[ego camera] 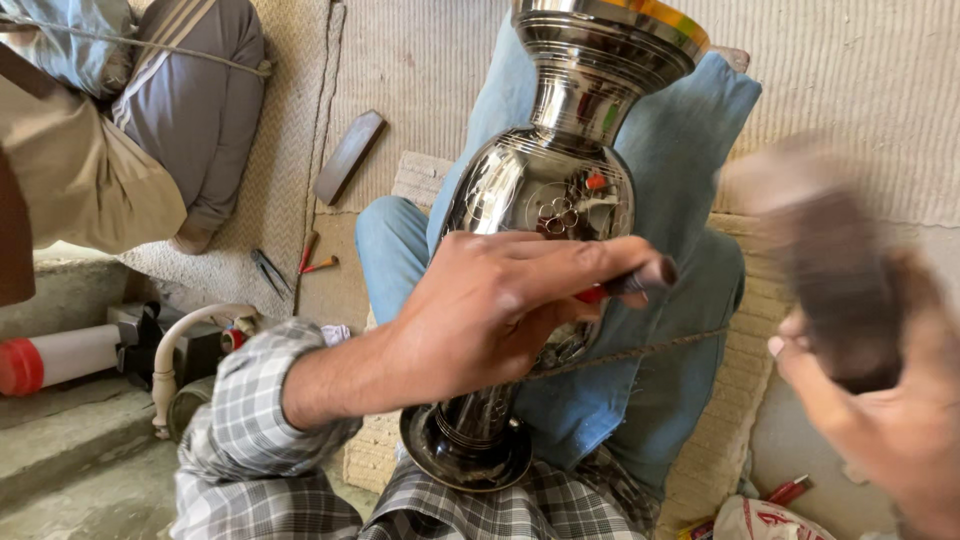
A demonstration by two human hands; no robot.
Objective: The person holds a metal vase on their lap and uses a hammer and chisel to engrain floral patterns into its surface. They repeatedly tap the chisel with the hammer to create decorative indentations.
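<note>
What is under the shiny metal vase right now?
The metal vase lies across a leg in blue jeans, with woven matting beneath. The left hand, holding a chisel, covers the vase's middle, so contact there is hidden.

We see one package: a white plastic bag with red print (775, 520), crumpled, lower right of the metal vase (540, 200).

Pale woven mats (420, 60) cover the floor, daylight falling across them. A dark wooden block (350, 156) lies on one mat. At the left, worn concrete steps (70, 440) drop down beside another seated person's grey trouser leg (200, 110).
</note>
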